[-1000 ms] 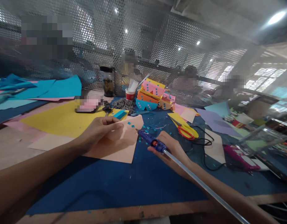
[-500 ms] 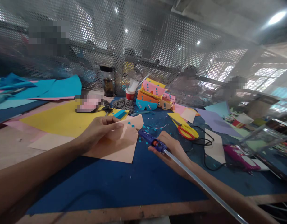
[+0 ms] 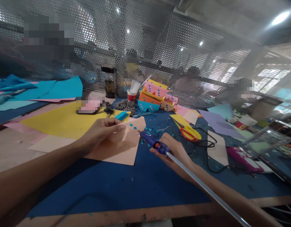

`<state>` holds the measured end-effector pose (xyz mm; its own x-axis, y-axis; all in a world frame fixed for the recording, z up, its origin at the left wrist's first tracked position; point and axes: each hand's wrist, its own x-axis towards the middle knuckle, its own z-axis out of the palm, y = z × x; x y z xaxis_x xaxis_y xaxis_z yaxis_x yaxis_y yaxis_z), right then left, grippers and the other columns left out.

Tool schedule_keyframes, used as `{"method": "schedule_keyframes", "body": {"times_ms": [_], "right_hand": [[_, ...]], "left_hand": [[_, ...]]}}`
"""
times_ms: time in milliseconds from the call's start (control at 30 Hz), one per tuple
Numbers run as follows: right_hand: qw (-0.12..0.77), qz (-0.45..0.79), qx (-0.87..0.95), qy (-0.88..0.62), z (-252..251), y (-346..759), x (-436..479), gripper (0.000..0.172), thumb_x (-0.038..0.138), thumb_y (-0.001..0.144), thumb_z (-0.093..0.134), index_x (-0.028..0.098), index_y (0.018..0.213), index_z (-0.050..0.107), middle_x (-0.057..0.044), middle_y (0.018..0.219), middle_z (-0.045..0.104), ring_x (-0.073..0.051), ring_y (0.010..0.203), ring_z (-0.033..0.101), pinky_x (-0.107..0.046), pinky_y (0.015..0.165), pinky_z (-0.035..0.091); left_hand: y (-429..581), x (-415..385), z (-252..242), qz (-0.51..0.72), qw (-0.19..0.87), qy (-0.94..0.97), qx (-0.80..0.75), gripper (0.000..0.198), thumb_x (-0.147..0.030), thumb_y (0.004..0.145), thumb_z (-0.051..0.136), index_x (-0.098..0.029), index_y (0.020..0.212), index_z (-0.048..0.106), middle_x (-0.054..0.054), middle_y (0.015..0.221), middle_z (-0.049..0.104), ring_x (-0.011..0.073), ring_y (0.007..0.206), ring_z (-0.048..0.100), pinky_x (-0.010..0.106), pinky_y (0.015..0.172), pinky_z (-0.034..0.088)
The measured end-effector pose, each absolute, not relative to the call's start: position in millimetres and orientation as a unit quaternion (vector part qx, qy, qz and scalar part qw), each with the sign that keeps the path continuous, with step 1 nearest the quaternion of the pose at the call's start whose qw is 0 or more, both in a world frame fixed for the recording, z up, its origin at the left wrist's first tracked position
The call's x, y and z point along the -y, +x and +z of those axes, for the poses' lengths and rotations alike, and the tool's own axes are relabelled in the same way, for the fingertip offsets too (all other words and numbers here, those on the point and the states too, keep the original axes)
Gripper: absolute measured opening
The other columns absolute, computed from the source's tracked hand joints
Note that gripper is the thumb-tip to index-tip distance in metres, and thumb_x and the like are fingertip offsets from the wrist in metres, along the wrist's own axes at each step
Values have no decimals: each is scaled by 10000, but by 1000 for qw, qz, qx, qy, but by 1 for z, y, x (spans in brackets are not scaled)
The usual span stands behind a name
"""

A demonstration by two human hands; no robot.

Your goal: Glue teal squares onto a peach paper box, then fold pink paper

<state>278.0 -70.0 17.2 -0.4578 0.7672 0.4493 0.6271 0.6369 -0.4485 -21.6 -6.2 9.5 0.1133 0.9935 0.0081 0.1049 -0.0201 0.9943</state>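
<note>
Between the thumb and fingers of my left hand (image 3: 105, 130) is a peach paper cutout (image 3: 126, 127) with a few small blue squares on it. My right hand (image 3: 175, 149) is wrapped round a blue hot glue gun (image 3: 152, 140). Its nozzle points at the cutout's right part; whether it touches cannot be made out. A long clear glue stick (image 3: 197, 179) runs out of the gun's back end towards me. Under my left hand lies a larger peach sheet (image 3: 122, 154). Small blue paper bits (image 3: 149, 130) are scattered behind the nozzle.
Orange-handled scissors (image 3: 188, 134) lie on yellow paper at right, near a black cord. Folded paper masks (image 3: 150, 97) are stacked at the back, beside a red and white cup (image 3: 132, 95) and a jar (image 3: 110, 83). A clear box (image 3: 265, 142) stands at far right.
</note>
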Motion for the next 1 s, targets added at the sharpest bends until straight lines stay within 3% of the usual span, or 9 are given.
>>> {"method": "schedule_keyframes", "body": {"times_ms": [1000], "right_hand": [[299, 111, 850, -419, 17, 279, 70, 304, 478, 1009, 589, 218, 856, 552, -35, 883, 544, -165, 747, 583, -282, 647, 436]], "left_hand": [[-24, 5, 6, 444, 498, 558, -493, 284, -443, 738, 851, -200, 849, 754, 4, 700, 665, 131, 590, 572, 214, 500, 386]]}}
